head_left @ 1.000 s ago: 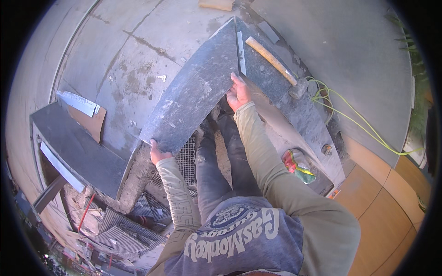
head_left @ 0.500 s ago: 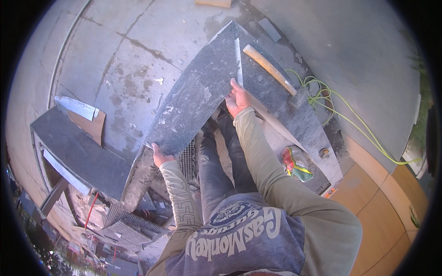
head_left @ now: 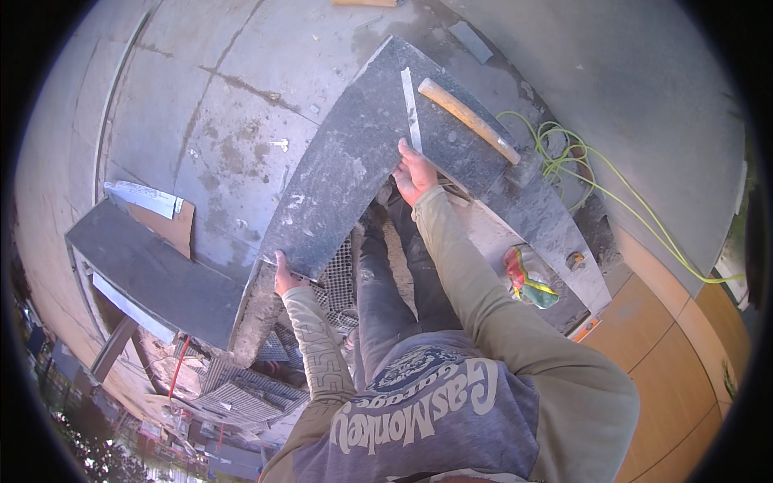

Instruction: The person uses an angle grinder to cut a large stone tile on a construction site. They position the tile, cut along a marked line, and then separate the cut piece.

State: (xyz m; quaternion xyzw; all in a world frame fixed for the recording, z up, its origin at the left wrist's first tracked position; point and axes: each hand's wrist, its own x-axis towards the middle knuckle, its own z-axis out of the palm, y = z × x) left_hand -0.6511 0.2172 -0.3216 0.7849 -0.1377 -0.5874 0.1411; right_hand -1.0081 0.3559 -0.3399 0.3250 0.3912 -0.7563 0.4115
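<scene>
My left hand [head_left: 287, 277] grips the lower-left end of a long, tapered dark grey slab [head_left: 330, 185], thumb along its edge. Closed on the slab's inner edge is my right hand [head_left: 414, 175], near where it meets a second dark slab [head_left: 451, 145] at an angle. A narrow white strip [head_left: 409, 105] lies along that junction. A mallet with a wooden handle [head_left: 467, 119] rests on the second slab, its grey head at the lower end. My legs show below the long slab, beside a black grid mat [head_left: 338, 270].
Another dark slab [head_left: 157, 274] lies at left beside cardboard [head_left: 167, 229] and grid sheets [head_left: 241, 390]. A green hose [head_left: 636, 209] loops at right, near a colourful plastic bag [head_left: 527, 278] and curved orange panels [head_left: 644, 386]. Cracked concrete [head_left: 225, 113] spreads behind.
The long slab has shifted slightly with both hands still on it, and the dark gap beside the white strip is less visible. The view has also turned a little.
</scene>
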